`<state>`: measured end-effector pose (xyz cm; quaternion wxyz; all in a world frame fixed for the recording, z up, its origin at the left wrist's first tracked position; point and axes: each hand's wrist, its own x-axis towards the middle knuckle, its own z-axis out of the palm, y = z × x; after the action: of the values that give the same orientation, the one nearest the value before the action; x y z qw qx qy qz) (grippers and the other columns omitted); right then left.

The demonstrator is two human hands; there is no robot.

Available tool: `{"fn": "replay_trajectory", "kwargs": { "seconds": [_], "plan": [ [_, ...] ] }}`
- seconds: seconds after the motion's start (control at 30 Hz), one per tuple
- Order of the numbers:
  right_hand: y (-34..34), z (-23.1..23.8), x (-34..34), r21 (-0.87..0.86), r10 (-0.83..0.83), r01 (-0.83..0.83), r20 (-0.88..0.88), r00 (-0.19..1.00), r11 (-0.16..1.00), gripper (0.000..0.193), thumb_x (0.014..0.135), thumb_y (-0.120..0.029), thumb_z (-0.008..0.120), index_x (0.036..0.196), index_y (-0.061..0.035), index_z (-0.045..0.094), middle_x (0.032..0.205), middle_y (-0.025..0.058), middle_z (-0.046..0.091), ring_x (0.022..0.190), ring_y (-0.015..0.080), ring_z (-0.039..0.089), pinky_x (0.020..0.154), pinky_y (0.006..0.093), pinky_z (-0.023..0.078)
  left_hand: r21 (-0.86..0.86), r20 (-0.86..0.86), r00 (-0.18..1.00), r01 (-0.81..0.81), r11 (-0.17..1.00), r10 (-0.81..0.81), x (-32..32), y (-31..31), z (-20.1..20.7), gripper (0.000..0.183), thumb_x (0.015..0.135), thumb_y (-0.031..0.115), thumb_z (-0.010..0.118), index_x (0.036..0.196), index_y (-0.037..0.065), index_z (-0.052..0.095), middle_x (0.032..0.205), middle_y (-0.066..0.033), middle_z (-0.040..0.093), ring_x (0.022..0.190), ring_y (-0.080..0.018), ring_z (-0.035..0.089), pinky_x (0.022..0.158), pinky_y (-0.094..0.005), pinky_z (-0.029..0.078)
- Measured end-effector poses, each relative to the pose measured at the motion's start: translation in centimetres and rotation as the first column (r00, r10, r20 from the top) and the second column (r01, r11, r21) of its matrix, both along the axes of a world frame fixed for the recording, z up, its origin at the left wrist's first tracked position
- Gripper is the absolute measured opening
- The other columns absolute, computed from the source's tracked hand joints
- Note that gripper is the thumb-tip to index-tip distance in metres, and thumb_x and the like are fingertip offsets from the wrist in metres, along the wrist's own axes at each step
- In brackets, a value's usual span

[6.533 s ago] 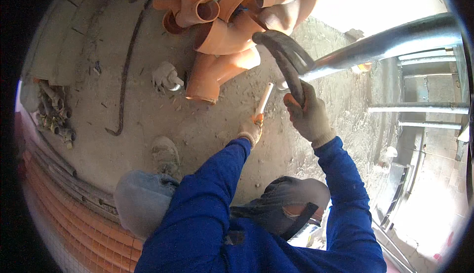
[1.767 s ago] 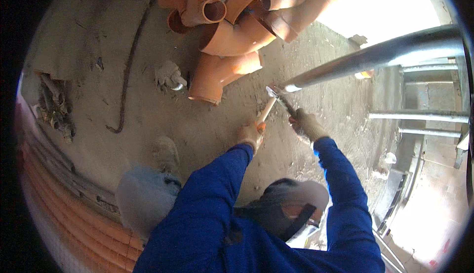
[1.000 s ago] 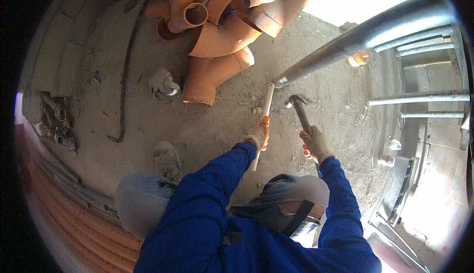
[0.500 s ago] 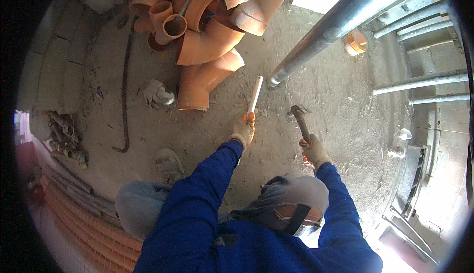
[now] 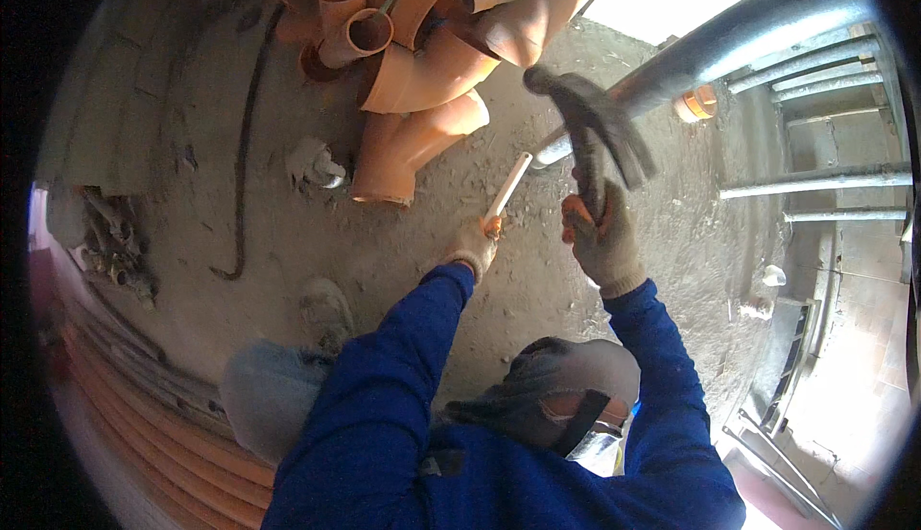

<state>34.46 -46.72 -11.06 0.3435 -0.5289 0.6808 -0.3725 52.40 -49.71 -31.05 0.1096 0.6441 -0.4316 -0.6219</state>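
Note:
In a pale work glove with orange on the fingers, my left hand [image 5: 475, 246] is closed around a thin white rod or tube [image 5: 509, 185]. The rod slants up and to the right, its top end near the foot of a grey metal pipe [image 5: 710, 50]. My right hand [image 5: 608, 250], gloved the same way, grips the handle of a claw hammer [image 5: 587, 161]. The hammer is raised, its head up and slightly blurred, in front of part of the grey pipe. Rough, dusty floor lies under both hands.
Orange pipe fittings [image 5: 422, 141] are heaped at the far left of centre. A dark bent bar [image 5: 244, 165] and a whitish lump [image 5: 321, 167] lie left. Long orange pipes [image 5: 173, 434] run at the lower left. Metal bars [image 5: 815, 183] and a small orange fitting [image 5: 696, 104] are at right.
My right hand has lifted the hammer up and closer, so it looks much larger. The white rod in my left hand tilts more to the right. The view has shifted slightly.

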Motion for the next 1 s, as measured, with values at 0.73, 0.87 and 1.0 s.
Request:
{"fn": "replay_trajectory", "kwargs": {
  "seconds": [0.73,0.87,1.0],
  "plan": [
    [-4.6,-4.5,-1.9,0.579,0.194,0.009,-0.289,0.938,0.816,0.039,0.096,-0.037,0.058,0.117,-0.0049,0.055,0.093,0.0189,0.066,0.089,0.0338,0.066,0.076,0.0438,0.052,-0.248,0.284,0.923,0.332,0.91,-0.259,0.5,-1.4,-0.3,0.059,0.097,0.061,0.05,0.098,0.004,0.065,0.077,-0.0093,0.066,0.066,-0.0217,0.066,0.058,-0.0393,0.052],
    [-4.7,-2.2,-1.1,0.47,0.034,0.054,-0.176,0.984,0.881,0.027,0.098,-0.031,0.058,0.111,-0.0077,0.055,0.079,0.012,0.061,0.062,0.0245,0.057,0.052,0.0391,0.044,-0.251,0.157,0.959,0.271,0.929,-0.237,0.4,-1.2,-1.7,0.06,0.097,0.061,0.049,0.096,0.003,0.065,0.068,-0.0099,0.063,0.059,-0.0224,0.062,0.053,-0.0408,0.049],
    [-4.3,-0.2,0.1,-0.093,-0.016,0.017,0.009,1.0,0.996,0.018,0.099,-0.024,0.059,0.104,-0.0074,0.056,0.07,0.0021,0.057,0.058,0.0101,0.056,0.042,0.0272,0.039,0.094,-0.099,0.989,0.122,0.988,-0.112,1.0,-2.4,-1.0,0.056,0.099,0.057,0.049,0.087,0.005,0.063,0.054,-0.005,0.053,0.044,-0.0176,0.051,0.042,-0.0368,0.04]
  ]
}}
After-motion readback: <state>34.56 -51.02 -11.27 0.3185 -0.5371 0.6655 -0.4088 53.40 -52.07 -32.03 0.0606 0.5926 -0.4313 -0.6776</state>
